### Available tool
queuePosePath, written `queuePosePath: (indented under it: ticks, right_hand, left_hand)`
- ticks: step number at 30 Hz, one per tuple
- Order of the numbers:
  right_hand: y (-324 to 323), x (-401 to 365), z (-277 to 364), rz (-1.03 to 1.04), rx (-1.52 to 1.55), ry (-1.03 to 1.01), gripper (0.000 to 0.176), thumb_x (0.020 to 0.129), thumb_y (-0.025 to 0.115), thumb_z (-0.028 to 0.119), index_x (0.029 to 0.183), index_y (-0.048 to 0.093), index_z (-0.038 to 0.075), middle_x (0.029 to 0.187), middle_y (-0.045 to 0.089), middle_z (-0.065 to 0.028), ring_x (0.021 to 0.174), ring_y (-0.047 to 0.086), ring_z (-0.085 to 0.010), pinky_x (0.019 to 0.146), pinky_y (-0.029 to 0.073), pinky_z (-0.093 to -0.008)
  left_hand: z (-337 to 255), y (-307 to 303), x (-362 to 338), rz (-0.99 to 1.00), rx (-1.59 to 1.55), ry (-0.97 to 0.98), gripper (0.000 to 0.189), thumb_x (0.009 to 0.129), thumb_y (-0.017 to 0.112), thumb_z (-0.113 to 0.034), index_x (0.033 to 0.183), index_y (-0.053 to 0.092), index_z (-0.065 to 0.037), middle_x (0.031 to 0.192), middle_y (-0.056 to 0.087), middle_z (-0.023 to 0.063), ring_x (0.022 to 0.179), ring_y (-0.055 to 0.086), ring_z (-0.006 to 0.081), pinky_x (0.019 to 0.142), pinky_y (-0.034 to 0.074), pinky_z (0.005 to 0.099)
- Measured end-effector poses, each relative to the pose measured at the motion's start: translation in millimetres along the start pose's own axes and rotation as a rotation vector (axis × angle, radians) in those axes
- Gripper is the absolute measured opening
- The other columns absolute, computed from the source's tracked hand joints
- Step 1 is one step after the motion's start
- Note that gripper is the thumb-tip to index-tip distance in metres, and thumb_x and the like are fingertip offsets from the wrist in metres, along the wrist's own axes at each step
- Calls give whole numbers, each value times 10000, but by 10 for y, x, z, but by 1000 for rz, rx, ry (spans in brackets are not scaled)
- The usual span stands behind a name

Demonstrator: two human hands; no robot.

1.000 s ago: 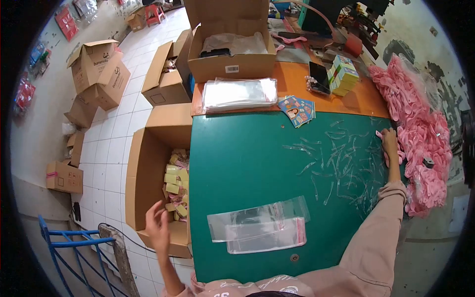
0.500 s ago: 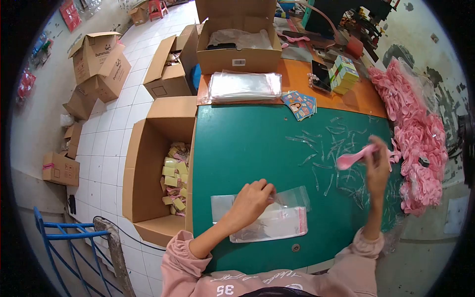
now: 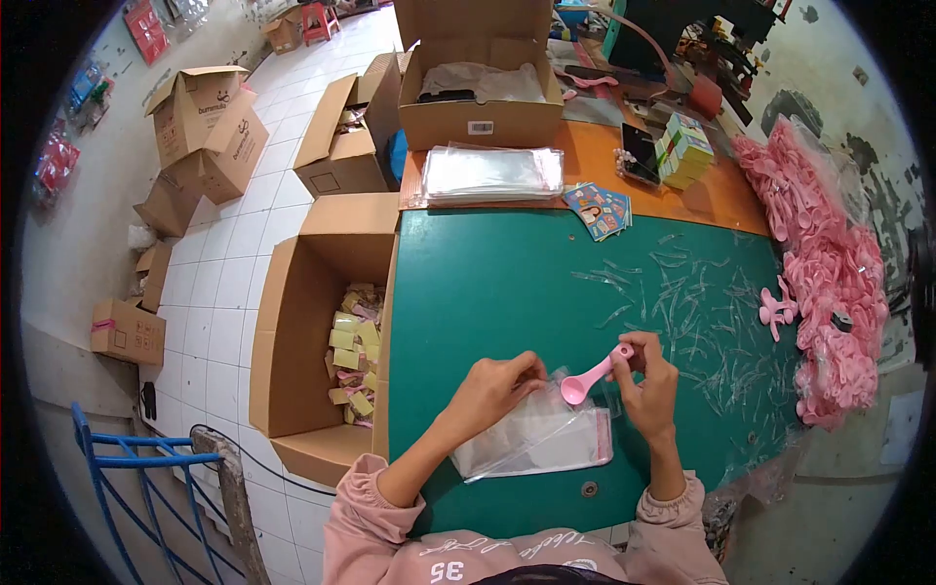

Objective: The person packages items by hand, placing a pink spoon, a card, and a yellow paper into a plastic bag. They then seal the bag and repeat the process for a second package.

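Observation:
My right hand [image 3: 645,382] grips a pink measuring spoon [image 3: 577,388] by the end of its handle, bowl pointing left. My left hand [image 3: 500,392] pinches a clear plastic bag [image 3: 517,444] at its upper edge. The spoon's bowl is close to the bag's raised edge; whether it is inside cannot be made out. Beneath lies a stack of clear bags [image 3: 583,448] on the green tabletop [image 3: 478,292].
A heap of pink spoons [image 3: 838,292] lines the right edge, with a few loose spoons [image 3: 777,308] beside it. Clear plastic strips [image 3: 682,292] litter the table. Cards [image 3: 599,210] and more bags [image 3: 492,175] lie behind. An open carton [image 3: 283,341] stands left.
My right hand has brought the pink spoon left and nearer, from beside the heap to the bag. My left hand has shifted slightly right, and the bag it holds is now angled.

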State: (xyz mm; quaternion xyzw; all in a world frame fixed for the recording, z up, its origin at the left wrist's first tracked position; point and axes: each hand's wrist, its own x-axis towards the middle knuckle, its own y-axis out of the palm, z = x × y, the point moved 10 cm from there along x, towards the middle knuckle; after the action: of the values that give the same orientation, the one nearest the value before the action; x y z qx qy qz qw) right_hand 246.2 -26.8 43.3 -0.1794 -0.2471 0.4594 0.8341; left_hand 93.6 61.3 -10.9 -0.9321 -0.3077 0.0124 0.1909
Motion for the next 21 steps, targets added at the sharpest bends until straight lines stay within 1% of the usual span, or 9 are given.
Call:
queuePosePath:
  ticks: [2,5,8,11,14,17,20,21]
  right_hand:
    - [8,-2,-17,11,2,33,179,852,577,24,1018,524,-14,760,603,-104,620,650,-158,548,503,-257]
    - [23,12,-98,27,27,112,179,850,579,19,1017,523,-13,758,603,-93,611,645,-146,538,495,-251]
    - [0,4,-203,10,131,157,177,852,578,8,1018,520,-14,764,602,-82,612,631,-130,536,487,-241]
    - [-113,-26,-105,-151,333,132,188,860,574,3,1034,506,-20,782,600,-80,628,613,-118,551,482,-229]
    - [-174,-79,55,-238,421,46,206,866,571,5,1053,490,-26,795,597,-87,636,596,-117,568,479,-223]
    - [-131,-109,138,-210,412,26,216,868,572,7,1062,483,-26,801,596,-88,637,590,-115,568,475,-221]
    - [-165,-122,176,-271,443,4,214,865,574,6,1059,489,-23,796,590,-81,630,584,-109,558,470,-218]
    - [-159,-125,178,-260,420,4,216,864,575,5,1061,490,-23,793,587,-79,629,581,-107,556,468,-216]
  left_hand:
    - [-109,-44,-9,-29,93,134,183,807,630,-81,933,512,-20,810,664,121,743,659,283,642,518,330]
    - [-80,-87,-25,-22,14,-6,165,827,624,-84,925,509,-16,806,676,117,739,674,238,650,515,311]
    - [114,-129,-49,-2,-271,-220,193,830,653,-92,953,524,-17,848,694,104,797,657,126,694,501,257]
    - [191,-90,-66,35,-344,-309,197,808,673,-90,936,533,-35,803,694,80,710,638,91,642,496,253]
    - [196,13,-78,90,-463,-344,223,799,678,-73,970,543,-25,806,691,76,691,618,78,634,485,224]
    - [211,103,-97,133,-627,-392,244,808,666,-63,1016,548,-14,803,683,73,697,608,75,634,476,214]
    - [135,102,-95,166,-625,-403,267,809,663,-56,1046,549,-12,802,675,76,699,598,74,634,478,213]
    - [136,112,-97,170,-624,-408,270,808,663,-53,1049,549,-13,797,674,73,698,595,72,635,479,213]
